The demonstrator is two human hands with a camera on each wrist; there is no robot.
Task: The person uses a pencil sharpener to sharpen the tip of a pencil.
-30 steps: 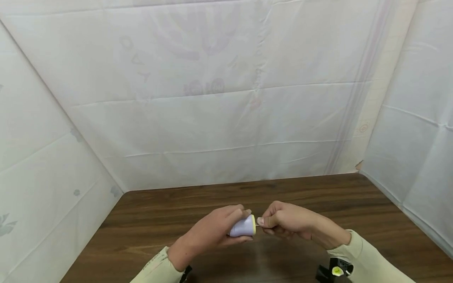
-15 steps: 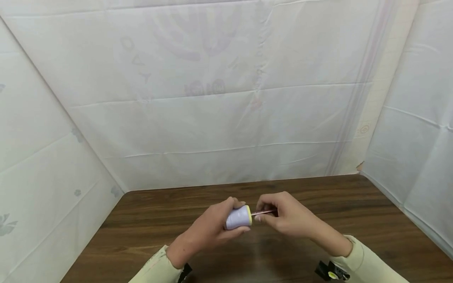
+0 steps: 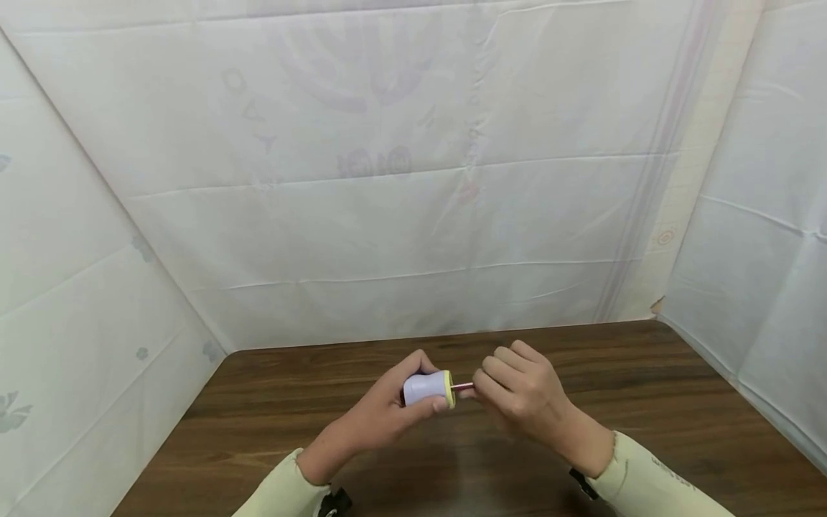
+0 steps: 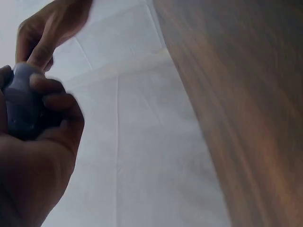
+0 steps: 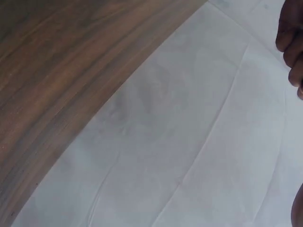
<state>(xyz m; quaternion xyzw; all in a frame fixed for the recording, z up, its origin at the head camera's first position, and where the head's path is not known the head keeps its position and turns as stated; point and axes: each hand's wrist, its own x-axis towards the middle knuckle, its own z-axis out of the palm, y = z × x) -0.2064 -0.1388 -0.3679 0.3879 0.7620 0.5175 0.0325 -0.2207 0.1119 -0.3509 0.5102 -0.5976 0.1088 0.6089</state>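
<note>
In the head view, my left hand (image 3: 381,415) grips a lavender pencil sharpener (image 3: 423,388) with a yellow rim, held sideways above the table. A dark red pencil (image 3: 462,387) runs into its yellow end. My right hand (image 3: 528,391) holds the pencil's other end, fingers curled over it with knuckles up, so most of the pencil is hidden. The left wrist view shows the sharpener (image 4: 22,97) dark within the curled left fingers, the right hand (image 4: 54,28) just beyond. Only some fingers (image 5: 292,52) of the right hand enter the right wrist view, at its edge.
A dark brown wood-grain table (image 3: 271,416) lies beneath both hands. White cloth sheets hang behind it (image 3: 388,230) and along the left (image 3: 71,273) and right sides. A black strap device (image 3: 334,502) sits at the left wrist.
The right hand has turned over from a fingertip pinch to a knuckles-up hold on the pencil. The left hand and sharpener have shifted slightly up and left. More of the pencil shows than one second ago.
</note>
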